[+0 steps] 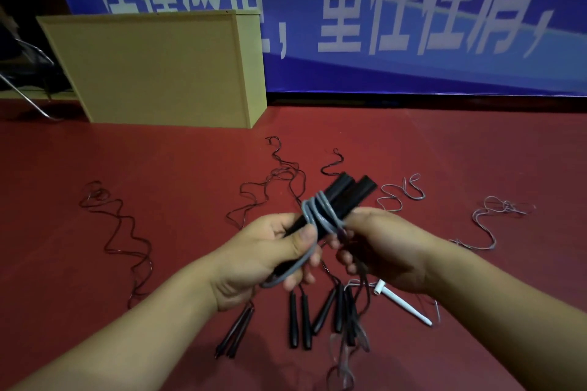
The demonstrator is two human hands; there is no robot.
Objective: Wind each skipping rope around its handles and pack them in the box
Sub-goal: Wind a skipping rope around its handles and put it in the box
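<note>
My left hand [270, 251] grips a pair of black handles [346, 197] held together, pointing up and away. Several turns of grey rope [317, 213] are wound round them, and a loose length [289, 273] runs down through my left fingers. My right hand [384, 247] holds the bundle from the right, fingers curled at the rope near the wraps. On the red floor below lie more black handles [300, 320], another pair [236, 333] to the left, and a white handle [401, 303] to the right. No box for packing is clearly in view.
Loose ropes trail over the floor: a dark one [124, 232] at left, dark ones [273, 187] in the middle, pale ones [489, 222] at right. A tan wooden cabinet [158, 70] stands at the back left before a blue banner [413, 19]. A metal chair leg [28, 98] shows far left.
</note>
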